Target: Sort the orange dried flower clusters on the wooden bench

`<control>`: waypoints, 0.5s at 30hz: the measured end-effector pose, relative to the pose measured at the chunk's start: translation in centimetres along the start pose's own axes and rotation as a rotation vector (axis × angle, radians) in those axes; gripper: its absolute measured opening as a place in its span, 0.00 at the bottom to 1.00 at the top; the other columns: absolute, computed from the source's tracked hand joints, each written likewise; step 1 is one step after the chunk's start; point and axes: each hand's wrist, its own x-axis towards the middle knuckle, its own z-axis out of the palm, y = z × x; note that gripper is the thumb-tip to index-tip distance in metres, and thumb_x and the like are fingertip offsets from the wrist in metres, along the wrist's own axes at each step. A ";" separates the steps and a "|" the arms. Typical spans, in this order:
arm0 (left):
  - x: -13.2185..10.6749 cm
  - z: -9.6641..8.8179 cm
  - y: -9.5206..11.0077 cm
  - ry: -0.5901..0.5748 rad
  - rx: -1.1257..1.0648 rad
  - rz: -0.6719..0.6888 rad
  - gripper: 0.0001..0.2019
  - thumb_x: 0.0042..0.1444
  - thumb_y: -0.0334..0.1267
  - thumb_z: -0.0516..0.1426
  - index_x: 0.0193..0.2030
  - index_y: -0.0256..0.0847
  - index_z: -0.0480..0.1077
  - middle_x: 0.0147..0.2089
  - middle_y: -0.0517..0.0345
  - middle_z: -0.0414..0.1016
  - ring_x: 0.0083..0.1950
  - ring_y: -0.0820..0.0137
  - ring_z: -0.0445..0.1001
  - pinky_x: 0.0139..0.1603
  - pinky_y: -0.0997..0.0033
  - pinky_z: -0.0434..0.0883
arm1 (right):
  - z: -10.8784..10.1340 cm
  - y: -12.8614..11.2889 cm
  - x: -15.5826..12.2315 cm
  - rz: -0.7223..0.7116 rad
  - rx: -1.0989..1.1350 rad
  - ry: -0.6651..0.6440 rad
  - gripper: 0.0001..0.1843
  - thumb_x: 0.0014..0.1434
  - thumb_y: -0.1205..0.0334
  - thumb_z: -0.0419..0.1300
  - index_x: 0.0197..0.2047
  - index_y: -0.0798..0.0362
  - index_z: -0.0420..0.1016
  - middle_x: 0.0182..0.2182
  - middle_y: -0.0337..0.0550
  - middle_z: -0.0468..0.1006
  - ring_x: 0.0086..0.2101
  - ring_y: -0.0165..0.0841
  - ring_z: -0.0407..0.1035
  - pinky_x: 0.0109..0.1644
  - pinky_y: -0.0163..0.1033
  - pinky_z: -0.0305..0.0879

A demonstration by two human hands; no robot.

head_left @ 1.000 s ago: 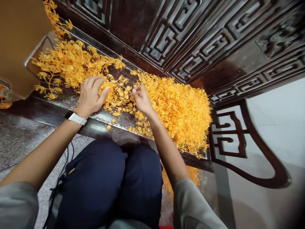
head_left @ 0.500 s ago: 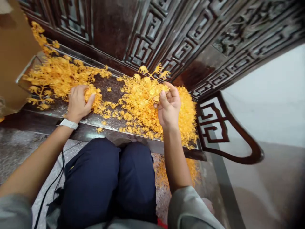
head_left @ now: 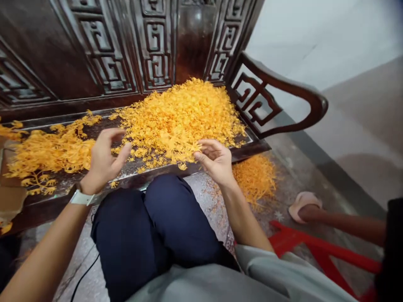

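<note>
A big heap of small orange plastic flower pieces (head_left: 182, 113) covers the seat of a dark carved wooden bench (head_left: 47, 201). Branched orange sprigs (head_left: 47, 153) lie spread to the left. My right hand (head_left: 217, 161) hovers at the bench's front edge, palm up, its fingers closed on an orange sprig (head_left: 185, 147) that juts left. My left hand (head_left: 103, 161), with a white watch band on the wrist, is raised just above the seat between the sprigs and the heap. Its fingers are apart and hold nothing.
The bench's carved armrest (head_left: 283, 90) stands at the right. Orange stalks (head_left: 255, 176) lie heaped on the floor below it. A red stool frame (head_left: 317, 247) and another person's foot (head_left: 304, 203) are at the lower right. A cardboard box (head_left: 9, 201) sits at the left.
The view has swung right. My right hand brought the sprig down from above the heap to the bench's front edge. My left hand lifted off the sprigs and opened.
</note>
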 end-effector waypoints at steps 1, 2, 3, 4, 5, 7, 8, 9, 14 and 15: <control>2.0 0.4 3.1 -0.105 -0.111 0.035 0.19 0.70 0.48 0.60 0.63 0.43 0.71 0.57 0.45 0.79 0.53 0.57 0.81 0.56 0.54 0.78 | -0.3 -0.6 -0.4 -0.003 -0.012 0.001 0.16 0.55 0.56 0.78 0.45 0.46 0.84 0.32 0.37 0.78 0.29 0.27 0.70 0.32 0.35 0.73; 3.8 0.9 6.1 -0.236 -0.189 0.090 0.21 0.71 0.50 0.59 0.65 0.45 0.70 0.59 0.46 0.79 0.58 0.56 0.80 0.60 0.53 0.77 | -0.6 -1.2 -0.8 -0.012 -0.009 0.006 0.14 0.54 0.57 0.79 0.43 0.47 0.84 0.33 0.38 0.79 0.31 0.28 0.72 0.36 0.37 0.76; 5.2 1.5 8.9 -0.339 -0.213 0.162 0.24 0.71 0.53 0.59 0.69 0.47 0.68 0.64 0.45 0.76 0.63 0.53 0.78 0.64 0.50 0.76 | -0.9 -1.9 -1.0 -0.020 0.008 0.012 0.13 0.53 0.58 0.79 0.41 0.47 0.85 0.33 0.38 0.80 0.33 0.29 0.74 0.38 0.38 0.77; 6.2 2.1 11.3 -0.398 -0.198 0.224 0.27 0.71 0.55 0.59 0.71 0.49 0.66 0.68 0.44 0.73 0.68 0.50 0.75 0.68 0.45 0.73 | -1.1 -2.6 -1.2 -0.023 0.037 0.017 0.12 0.54 0.58 0.79 0.41 0.47 0.84 0.33 0.39 0.81 0.33 0.30 0.75 0.37 0.38 0.77; 6.8 2.8 13.4 -0.420 -0.147 0.260 0.29 0.70 0.57 0.59 0.73 0.52 0.64 0.72 0.44 0.69 0.73 0.45 0.70 0.71 0.39 0.69 | -1.4 -3.1 -1.4 -0.020 0.075 0.021 0.12 0.55 0.58 0.78 0.41 0.47 0.84 0.33 0.39 0.81 0.32 0.29 0.75 0.34 0.36 0.75; 7.0 4.4 16.3 -0.361 -0.006 0.287 0.31 0.68 0.59 0.62 0.75 0.58 0.63 0.76 0.44 0.61 0.78 0.37 0.61 0.75 0.29 0.62 | -2.1 -4.0 -1.9 -0.003 0.161 0.034 0.11 0.59 0.56 0.76 0.44 0.47 0.84 0.32 0.39 0.81 0.29 0.28 0.72 0.26 0.33 0.67; 6.6 5.2 17.2 -0.311 0.057 0.288 0.32 0.67 0.59 0.63 0.74 0.60 0.63 0.77 0.44 0.59 0.79 0.35 0.58 0.75 0.26 0.59 | -2.4 -4.3 -2.2 0.013 0.205 0.047 0.12 0.61 0.55 0.75 0.46 0.47 0.83 0.32 0.39 0.81 0.27 0.27 0.71 0.23 0.32 0.63; 6.1 5.9 17.8 -0.259 0.104 0.285 0.33 0.66 0.58 0.65 0.74 0.62 0.62 0.77 0.44 0.58 0.79 0.34 0.57 0.75 0.25 0.58 | -2.9 -4.4 -2.5 0.032 0.247 0.068 0.13 0.62 0.55 0.75 0.48 0.47 0.83 0.32 0.39 0.81 0.26 0.26 0.69 0.21 0.31 0.59; 4.6 9.1 19.1 -0.107 0.096 0.236 0.47 0.63 0.55 0.68 0.79 0.60 0.44 0.76 0.39 0.53 0.79 0.39 0.57 0.74 0.26 0.62 | -4.5 -3.8 -4.5 0.101 0.418 0.200 0.16 0.58 0.55 0.77 0.47 0.47 0.80 0.35 0.38 0.81 0.22 0.22 0.60 0.18 0.30 0.52; 4.7 9.7 19.4 -0.110 0.076 0.221 0.49 0.62 0.55 0.68 0.79 0.59 0.41 0.76 0.38 0.52 0.80 0.39 0.56 0.74 0.26 0.62 | -4.7 -3.5 -4.8 0.100 0.441 0.230 0.16 0.57 0.55 0.77 0.45 0.47 0.80 0.34 0.37 0.81 0.22 0.22 0.59 0.17 0.29 0.51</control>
